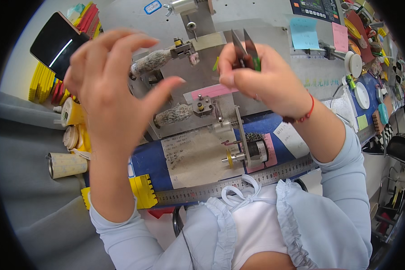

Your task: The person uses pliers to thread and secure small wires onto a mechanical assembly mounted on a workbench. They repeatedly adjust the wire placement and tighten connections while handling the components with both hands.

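Observation:
My left hand (109, 79) is raised over the left side of a metal machine bed (256, 96), slightly blurred, fingers spread and holding nothing. In my right hand (261, 69) is a pair of small scissors (243, 47), blades pointing away from me and apart, with a bit of green at the grip. Between the hands lie two metal clamps, a far one (184, 49) and a near one (202, 104). Each has a fuzzy wrapped handle, the far handle (152, 63) partly behind my left fingers and the near handle (173, 114) in plain view. Pink tape (212, 90) crosses the bed.
A steel ruler (219, 185) runs along the front edge, beside a handwritten sheet (199, 162). Right of that sheet stands a small winding device (251, 152). A phone or tablet (55, 42), a patterned cup (67, 165) and yellow pieces (143, 192) are at left; a control panel (315, 8) is far right.

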The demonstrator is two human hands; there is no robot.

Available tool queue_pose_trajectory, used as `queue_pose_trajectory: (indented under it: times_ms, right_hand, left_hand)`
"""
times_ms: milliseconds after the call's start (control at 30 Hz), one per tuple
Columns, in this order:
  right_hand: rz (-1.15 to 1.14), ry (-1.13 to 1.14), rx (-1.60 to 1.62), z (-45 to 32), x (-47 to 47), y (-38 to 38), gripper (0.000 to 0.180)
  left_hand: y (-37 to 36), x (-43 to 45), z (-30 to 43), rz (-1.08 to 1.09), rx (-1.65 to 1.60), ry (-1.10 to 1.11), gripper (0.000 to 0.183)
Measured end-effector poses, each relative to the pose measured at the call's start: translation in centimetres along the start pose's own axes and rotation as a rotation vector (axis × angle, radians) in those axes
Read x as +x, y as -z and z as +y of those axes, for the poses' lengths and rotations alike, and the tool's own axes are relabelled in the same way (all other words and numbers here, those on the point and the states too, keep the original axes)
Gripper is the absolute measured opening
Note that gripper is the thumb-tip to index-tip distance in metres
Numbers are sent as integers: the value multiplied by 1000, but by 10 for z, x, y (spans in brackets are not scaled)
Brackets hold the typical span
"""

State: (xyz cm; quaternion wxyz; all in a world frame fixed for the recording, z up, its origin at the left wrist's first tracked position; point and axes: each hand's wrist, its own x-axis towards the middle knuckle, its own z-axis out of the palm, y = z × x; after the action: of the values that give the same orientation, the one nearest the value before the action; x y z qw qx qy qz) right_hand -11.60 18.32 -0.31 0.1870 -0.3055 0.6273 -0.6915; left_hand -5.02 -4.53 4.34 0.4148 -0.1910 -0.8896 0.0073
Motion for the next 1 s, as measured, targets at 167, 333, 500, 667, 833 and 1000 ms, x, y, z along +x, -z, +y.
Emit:
queue_pose_trajectory:
  times_ms: [167,333,500,667,833,1000]
  right_hand:
    - [35,-115,70,-3,26,3,18]
    - [18,-91,126,-5,39,-4,16]
    - [46,-113,105,-3,40,-4,16]
    - [36,-127,141,3,39,-2,15]
    - [19,-123,282,5,40,1,14]
    - [29,-108,288,5,38,1,14]
  left_hand:
    - [-9,22,-46,-297,-256,-45,31]
    - [-12,25,-58,-407,-397,-2,33]
    - [-9,21,-53,-428,-376,70,28]
    - [-8,23,-56,-470,-440,101,27]
    - [-3,30,-36,-454,-379,125,26]
    - [-6,16,3,-5,20,-122,31]
